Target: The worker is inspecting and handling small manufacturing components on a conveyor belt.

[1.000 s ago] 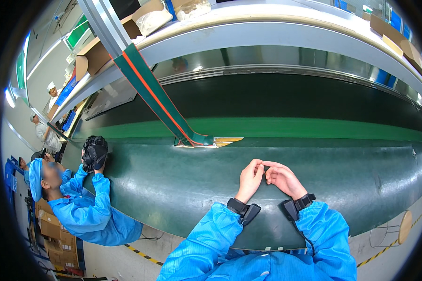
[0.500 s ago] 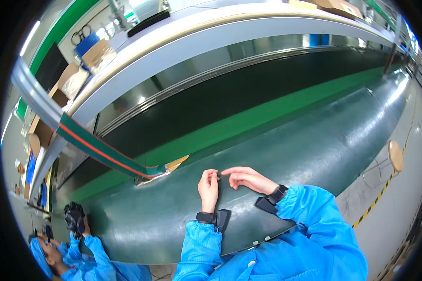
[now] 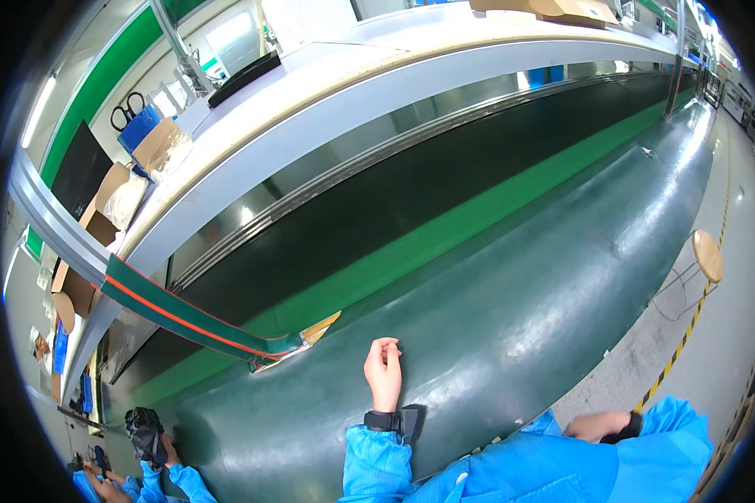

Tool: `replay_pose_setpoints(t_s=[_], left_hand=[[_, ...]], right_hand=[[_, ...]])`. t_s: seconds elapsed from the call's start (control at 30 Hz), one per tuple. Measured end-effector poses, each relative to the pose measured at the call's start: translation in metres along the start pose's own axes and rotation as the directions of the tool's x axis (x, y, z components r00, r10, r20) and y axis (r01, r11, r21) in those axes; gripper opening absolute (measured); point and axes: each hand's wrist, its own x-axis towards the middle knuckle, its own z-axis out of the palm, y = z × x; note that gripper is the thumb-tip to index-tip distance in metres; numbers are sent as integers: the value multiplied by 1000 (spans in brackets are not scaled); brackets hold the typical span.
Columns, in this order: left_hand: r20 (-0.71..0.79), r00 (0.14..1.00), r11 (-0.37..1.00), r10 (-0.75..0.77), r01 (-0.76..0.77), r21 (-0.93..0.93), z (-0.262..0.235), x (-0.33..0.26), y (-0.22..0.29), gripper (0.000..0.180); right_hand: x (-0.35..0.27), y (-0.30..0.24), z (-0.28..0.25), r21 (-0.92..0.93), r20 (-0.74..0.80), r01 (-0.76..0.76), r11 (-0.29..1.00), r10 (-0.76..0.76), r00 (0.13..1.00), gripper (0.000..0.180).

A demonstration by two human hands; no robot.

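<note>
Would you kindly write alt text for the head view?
The person's left hand, loosely curled and empty, rests on a dark green workbench; the right hand is drawn back near the blue sleeve. A round wooden stool stands right.

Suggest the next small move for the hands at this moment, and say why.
Probably bring the right hand forward onto the green bench beside the left hand. The left hand rests there alone with fingers curled; whether it pinches anything is too small to tell. The right hand is drawn in against the blue sleeve, away from the bench, so two-handed work cannot go on.
</note>
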Motion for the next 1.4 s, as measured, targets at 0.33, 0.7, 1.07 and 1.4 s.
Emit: replay_pose_setpoints(t_s=[0.33,0.7,1.07,1.4], left_hand=[[2,999,999,-32,32,19,-7,-3,-5,10],[120,978,954,-171,194,-229,-37,-18,10,11],[262,965,970,-28,-38,242,-156,-75,83,7],[-325,750,803,-576,445,-397,-201,-244,97,10]], right_hand=[[2,29,11,25,-44,39,999,-38,998,29],[9,54,10,20,14,125,992,-126,992,29],[18,47,2,27,76,211,977,-212,974,30],[-58,-104,-73,-99,-530,498,862,-469,706,20]])
